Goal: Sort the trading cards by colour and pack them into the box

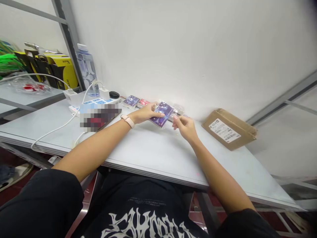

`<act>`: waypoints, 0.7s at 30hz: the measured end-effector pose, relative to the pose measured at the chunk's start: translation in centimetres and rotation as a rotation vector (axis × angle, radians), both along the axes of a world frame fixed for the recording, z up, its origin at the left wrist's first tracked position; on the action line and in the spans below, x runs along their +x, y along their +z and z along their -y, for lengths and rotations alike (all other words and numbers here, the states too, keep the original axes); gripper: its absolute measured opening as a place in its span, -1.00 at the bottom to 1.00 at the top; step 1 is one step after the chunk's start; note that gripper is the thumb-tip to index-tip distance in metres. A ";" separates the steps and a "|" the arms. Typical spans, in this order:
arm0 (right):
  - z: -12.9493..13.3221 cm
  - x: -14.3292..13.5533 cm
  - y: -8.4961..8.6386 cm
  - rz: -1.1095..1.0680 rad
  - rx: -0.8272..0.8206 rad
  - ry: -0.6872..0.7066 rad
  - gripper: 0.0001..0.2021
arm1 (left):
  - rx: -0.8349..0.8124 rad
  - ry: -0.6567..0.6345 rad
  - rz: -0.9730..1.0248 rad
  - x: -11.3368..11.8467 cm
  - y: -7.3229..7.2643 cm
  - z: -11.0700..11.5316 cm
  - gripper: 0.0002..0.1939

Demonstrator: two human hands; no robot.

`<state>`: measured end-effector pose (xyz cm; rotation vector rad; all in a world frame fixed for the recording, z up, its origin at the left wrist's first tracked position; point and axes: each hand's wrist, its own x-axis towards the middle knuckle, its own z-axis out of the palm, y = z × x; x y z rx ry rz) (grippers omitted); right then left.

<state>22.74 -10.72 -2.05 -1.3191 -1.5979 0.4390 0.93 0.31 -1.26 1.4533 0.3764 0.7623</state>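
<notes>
My left hand [146,113], with a pale band on its wrist, grips a purple printed packet [163,114] in a clear wrapper, the thumb across its face. The packet is tilted above the white table [153,148]. At the packet's right side is my right hand [184,127], its fingers pinched by the wrapper's edge; whatever they hold is too small to make out. Behind the hands, by the wall, lie another purple packet [131,100], a red one [143,102] and some clear-wrapped stacks [178,109].
A cardboard box [229,129] stands at the right. To the left are a blurred-out device [100,117], a power strip [95,104], white cables, a black mouse [114,95] and a water bottle [86,69]. Yellow-black boxes [61,69] sit on a side shelf.
</notes>
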 end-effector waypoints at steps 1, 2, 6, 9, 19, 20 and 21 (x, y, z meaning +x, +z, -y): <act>-0.2 0.1 0.0 -0.067 -0.058 0.007 -0.41 | 0.013 0.003 -0.020 0.0 0.0 0.0 -0.41; -0.5 0.2 0.0 -0.128 -0.104 0.021 -0.41 | 0.026 0.003 -0.040 0.0 -0.1 0.0 -0.40; -0.9 0.4 -0.1 -0.308 -0.195 0.082 -0.50 | 0.082 -0.005 -0.103 -0.1 -0.2 0.2 -0.40; -0.9 0.2 -0.1 -0.413 -0.225 0.130 -0.55 | 0.143 0.006 -0.139 0.0 -0.2 0.3 -0.45; -1.5 1.1 0.0 -0.495 -0.098 0.211 -0.60 | 0.221 0.021 -0.144 0.0 -0.5 -0.3 -0.44; -1.7 1.4 0.0 -0.484 -0.070 0.202 -0.61 | 0.213 0.024 -0.149 -0.1 -0.5 -0.2 -0.44; -1.7 1.7 0.1 -0.482 -0.051 0.195 -0.62 | 0.204 0.029 -0.155 -0.2 -0.4 -0.2 -0.43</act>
